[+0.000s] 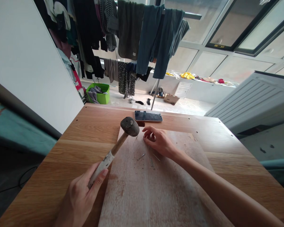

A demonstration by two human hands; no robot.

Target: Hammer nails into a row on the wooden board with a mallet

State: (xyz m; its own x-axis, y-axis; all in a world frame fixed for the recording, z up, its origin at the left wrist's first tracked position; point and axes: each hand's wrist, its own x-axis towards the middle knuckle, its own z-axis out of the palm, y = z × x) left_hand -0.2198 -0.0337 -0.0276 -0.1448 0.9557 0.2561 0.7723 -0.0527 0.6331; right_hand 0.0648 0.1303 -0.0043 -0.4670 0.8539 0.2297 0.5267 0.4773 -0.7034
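My left hand (84, 192) is closed around the pale, worn handle of a rubber mallet (130, 126). Its dark head is raised over the far left part of a whitish wooden board (132, 192). Over the far part of that board, my right hand (159, 142) has its thumb and fingers pinched together close to the surface, right of the mallet head. Whatever lies between those fingertips is too small to make out. A thin nail (137, 136) seems to stand in the board just below the mallet head. Nearer to me, several loose nails (141, 156) lie on the board.
The board rests on a wood-grain table (85, 151). A phone (148, 116) lies at the table's far edge, beyond the mallet. Clothes (146, 37) hang on a rack behind, with a green basket (104, 98) on the floor. A white ribbed appliance or cabinet (251, 94) stands right.
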